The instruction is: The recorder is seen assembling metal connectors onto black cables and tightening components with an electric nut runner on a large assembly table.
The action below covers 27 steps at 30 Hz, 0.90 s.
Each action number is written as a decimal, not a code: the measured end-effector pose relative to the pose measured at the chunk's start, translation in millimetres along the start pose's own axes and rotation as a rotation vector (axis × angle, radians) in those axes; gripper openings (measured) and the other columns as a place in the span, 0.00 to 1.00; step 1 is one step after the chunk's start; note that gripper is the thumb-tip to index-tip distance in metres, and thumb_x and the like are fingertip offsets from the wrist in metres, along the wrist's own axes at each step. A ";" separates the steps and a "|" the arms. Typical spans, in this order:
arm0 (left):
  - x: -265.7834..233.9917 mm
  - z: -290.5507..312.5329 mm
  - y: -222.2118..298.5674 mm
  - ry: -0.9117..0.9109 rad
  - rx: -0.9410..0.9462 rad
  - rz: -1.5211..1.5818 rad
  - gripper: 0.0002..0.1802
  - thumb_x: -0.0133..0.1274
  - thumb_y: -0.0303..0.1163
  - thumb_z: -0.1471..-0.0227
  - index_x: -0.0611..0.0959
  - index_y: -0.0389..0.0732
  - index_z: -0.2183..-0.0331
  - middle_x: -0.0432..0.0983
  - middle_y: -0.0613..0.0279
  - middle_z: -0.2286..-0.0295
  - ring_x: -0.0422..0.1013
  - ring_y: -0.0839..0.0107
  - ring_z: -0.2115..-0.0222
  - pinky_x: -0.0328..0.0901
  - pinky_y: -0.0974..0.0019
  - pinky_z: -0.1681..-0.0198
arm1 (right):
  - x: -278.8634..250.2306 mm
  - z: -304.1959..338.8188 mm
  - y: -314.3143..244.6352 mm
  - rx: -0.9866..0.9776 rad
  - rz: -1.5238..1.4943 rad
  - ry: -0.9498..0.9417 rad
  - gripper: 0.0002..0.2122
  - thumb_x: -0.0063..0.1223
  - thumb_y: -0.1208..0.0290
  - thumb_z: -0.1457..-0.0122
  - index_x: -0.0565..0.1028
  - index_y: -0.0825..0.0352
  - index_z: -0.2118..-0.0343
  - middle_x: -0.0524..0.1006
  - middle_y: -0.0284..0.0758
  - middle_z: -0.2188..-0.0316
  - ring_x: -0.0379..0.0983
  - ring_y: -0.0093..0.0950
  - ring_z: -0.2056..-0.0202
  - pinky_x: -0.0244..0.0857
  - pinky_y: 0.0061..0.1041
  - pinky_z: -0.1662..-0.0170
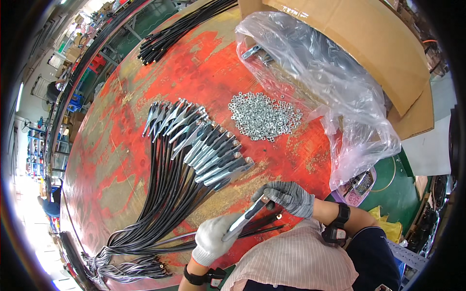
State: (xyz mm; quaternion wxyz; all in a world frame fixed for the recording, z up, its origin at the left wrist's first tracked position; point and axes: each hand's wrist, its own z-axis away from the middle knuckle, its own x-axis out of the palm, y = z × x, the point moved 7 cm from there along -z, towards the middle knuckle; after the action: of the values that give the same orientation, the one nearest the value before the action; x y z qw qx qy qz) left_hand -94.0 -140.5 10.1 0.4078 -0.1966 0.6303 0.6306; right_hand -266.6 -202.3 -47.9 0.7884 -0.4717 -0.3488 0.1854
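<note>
My left hand [213, 238], in a white glove, is wrapped round the lower part of a silver metal spring clamp [246, 214]. Gloved in grey, my right hand [291, 199] has its fingers closed at the clamp's upper end, where a small copper-coloured part shows; whether a nut is between the fingertips cannot be made out. Beyond my hands lies a row of similar clamps [213, 150] joined to black cables [158, 194]. Loose cable ends [264, 225] pass beneath the held clamp. A pile of small metal nuts [264, 116] sits past the row.
An open cardboard box [349, 39] with a clear plastic bag [315, 63] stands at the far right. Below it is a purple tub [357, 194]. Another black cable bundle [179, 31] lies at the far edge of the worn red tabletop [102, 179].
</note>
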 end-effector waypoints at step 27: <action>35.6 -47.3 14.2 0.218 0.238 -0.606 0.24 0.50 0.34 0.54 0.79 0.62 0.52 0.66 0.68 0.81 0.67 0.70 0.85 0.62 0.67 0.83 | -116.9 -58.4 -30.8 -0.025 1.430 0.649 0.16 0.56 0.53 0.46 0.76 0.58 0.62 0.75 0.37 0.63 0.74 0.37 0.60 0.70 0.37 0.58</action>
State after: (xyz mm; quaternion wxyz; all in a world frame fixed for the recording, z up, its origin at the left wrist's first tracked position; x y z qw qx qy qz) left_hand -138.4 -174.4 -14.1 0.5269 -0.3921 0.6525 0.3780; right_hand -305.8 -325.8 -83.0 0.5348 -0.6210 0.2851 0.4971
